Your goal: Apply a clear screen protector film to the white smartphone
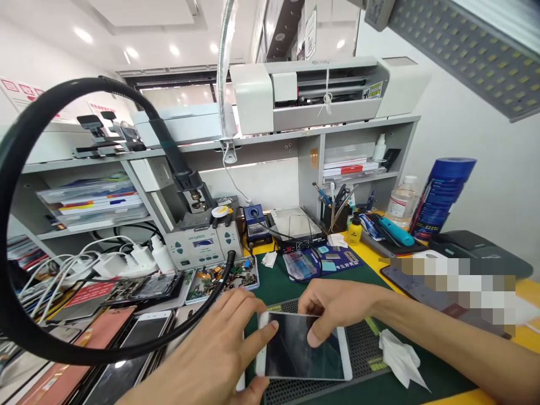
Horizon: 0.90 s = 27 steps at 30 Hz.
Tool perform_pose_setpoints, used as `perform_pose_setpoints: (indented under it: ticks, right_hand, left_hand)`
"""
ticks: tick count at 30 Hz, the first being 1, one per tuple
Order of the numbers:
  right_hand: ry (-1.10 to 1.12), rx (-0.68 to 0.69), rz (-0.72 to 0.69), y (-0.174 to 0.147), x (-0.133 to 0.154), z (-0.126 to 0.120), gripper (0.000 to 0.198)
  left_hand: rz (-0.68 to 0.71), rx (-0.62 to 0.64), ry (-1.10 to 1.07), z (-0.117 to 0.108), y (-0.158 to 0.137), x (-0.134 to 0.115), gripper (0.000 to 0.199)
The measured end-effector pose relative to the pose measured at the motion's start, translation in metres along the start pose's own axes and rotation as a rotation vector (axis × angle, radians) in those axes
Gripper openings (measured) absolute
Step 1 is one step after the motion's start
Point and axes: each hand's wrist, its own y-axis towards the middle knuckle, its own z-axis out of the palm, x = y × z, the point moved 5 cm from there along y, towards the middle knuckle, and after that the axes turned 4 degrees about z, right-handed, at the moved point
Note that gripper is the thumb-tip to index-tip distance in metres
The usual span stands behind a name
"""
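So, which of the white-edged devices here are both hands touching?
The white-edged device over the perforated mat: left hand and right hand both touch it. The white-edged phone farther left, partly behind the black hose, is untouched.

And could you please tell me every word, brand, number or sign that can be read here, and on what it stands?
None reads with certainty.
Grey station: lettering too small.
Blue mat: white characters, blurred.
Clear bottle: label blurred.
Yellow bottle: mark too small.
Hanging sign: print too small.

Electronics repair workshop: rework station (198,251), loose circuit parts (241,274), side-by-side phones (145,332), tool cup (328,218)
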Motion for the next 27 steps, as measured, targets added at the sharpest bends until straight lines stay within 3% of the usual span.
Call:
perform_pose_setpoints:
  ticks: [3, 6, 8, 10, 11, 13, 15, 22, 27]
  right_hand:
    - [0.179, -0.051, -0.017, -0.002, -0.008, -0.009, 0.032]
    - [0.368, -0.159, -0.042, -0.005, -0.011, -0.016, 0.033]
    - [0.492, -0.238, -0.075, -0.005, -0.011, -0.017, 0.035]
    - [0.596, -0.309, -0.123, -0.005, -0.009, -0.014, 0.038]
    - [0.636, -0.341, -0.145, -0.004, -0.008, -0.011, 0.038]
    - [0.690, -0.390, -0.178, -0.004, -0.006, -0.003, 0.037]
    - [0.719, -0.425, -0.196, -0.005, -0.006, 0.007, 0.035]
    - [0.768, -0.586, -0.198, -0.011, -0.007, 0.030, 0.040]
    - [0.561, -0.480, -0.281, -0.003, 0.002, 0.025, 0.039]
  left_hand:
    - [-0.018, 0.025, -0.047, -0.008, 0.012, 0.015, 0.066]
    - [-0.256, -0.114, -0.277, -0.006, 0.018, 0.039, 0.094]
    - [-0.515, -0.294, -0.627, 0.004, 0.020, 0.051, 0.095]
    - [-0.751, -0.436, -1.159, 0.025, 0.025, 0.049, 0.075]
    - [-0.809, -0.443, -1.412, 0.037, 0.031, 0.041, 0.066]
    - [-0.789, -0.383, -1.749, 0.054, 0.049, 0.019, 0.053]
    - [-0.801, -0.411, -1.878, 0.065, 0.060, 0.005, 0.045]
    - [-0.842, -0.489, -2.048, 0.103, 0.064, -0.004, 0.041]
    - [-0.811, -0.494, -2.137, 0.107, 0.062, -0.002, 0.039]
